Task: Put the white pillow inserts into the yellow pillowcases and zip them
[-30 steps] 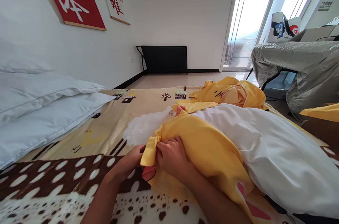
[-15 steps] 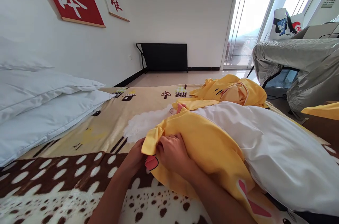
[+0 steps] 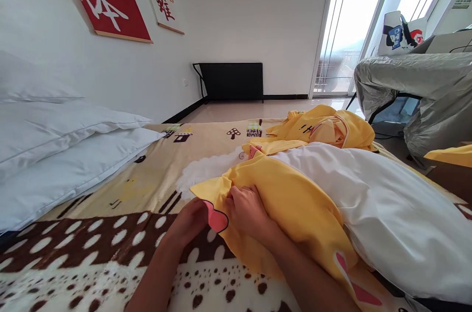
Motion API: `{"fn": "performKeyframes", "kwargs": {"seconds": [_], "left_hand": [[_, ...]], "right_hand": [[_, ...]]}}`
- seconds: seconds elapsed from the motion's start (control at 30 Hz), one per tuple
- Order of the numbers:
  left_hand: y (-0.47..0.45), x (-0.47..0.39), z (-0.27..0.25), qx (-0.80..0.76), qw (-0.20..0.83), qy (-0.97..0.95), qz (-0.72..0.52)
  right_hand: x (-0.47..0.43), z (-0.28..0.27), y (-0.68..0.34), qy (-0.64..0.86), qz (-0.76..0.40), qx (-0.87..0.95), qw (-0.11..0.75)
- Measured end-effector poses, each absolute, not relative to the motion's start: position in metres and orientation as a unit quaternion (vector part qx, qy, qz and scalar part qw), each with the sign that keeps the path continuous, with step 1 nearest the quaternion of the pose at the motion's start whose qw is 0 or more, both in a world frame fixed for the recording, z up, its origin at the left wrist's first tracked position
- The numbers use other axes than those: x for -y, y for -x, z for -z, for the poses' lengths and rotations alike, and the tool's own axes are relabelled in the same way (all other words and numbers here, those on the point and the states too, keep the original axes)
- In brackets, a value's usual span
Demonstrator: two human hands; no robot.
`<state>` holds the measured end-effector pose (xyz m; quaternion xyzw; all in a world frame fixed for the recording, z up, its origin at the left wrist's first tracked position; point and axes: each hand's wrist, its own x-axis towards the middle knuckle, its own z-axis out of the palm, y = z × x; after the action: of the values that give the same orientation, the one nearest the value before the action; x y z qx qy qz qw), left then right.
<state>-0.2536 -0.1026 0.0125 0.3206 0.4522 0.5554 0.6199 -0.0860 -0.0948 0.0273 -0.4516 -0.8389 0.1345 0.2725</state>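
Note:
A yellow pillowcase (image 3: 291,194) with pink printed patches lies partly over a white pillow (image 3: 391,204). My right hand (image 3: 249,211) is closed on the pillowcase near its left corner, bunching the cloth. At the tip of that corner my left hand (image 3: 192,221) is closed with its fingers behind the cloth, beside a pink patch. The left fingertips are partly hidden by the fabric. The white pillow sticks out of the case toward the right, and both rest on the patterned blanket (image 3: 147,258).
White pillows (image 3: 81,155) are stacked at the left. A crumpled yellow cloth (image 3: 328,127) lies at the bed's far edge. Beyond are a black folded panel (image 3: 232,81) against the wall and a silver-covered table (image 3: 416,71) at the right.
The pillowcase corner, folded over before, now spreads out to the left in a point, showing more of the pink patch. My right hand keeps its grip; the view has shifted slightly.

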Motion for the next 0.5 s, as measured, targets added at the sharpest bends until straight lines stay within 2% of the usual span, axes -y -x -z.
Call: {"fn": "performKeyframes", "kwargs": {"seconds": [0.2, 0.33, 0.5], "left_hand": [[0.250, 0.099, -0.002, -0.472, 0.600, -0.349, -0.543], [0.244, 0.100, -0.005, -0.483, 0.547, -0.406, -0.550], [0.242, 0.100, -0.015, -0.502, 0.513, -0.453, -0.528]], "right_hand": [[0.098, -0.034, 0.084, 0.447, -0.108, 0.855, 0.242], [0.099, -0.038, 0.082, 0.430, -0.113, 0.870, 0.214], [0.099, -0.037, 0.082, 0.432, -0.115, 0.866, 0.225]]}}
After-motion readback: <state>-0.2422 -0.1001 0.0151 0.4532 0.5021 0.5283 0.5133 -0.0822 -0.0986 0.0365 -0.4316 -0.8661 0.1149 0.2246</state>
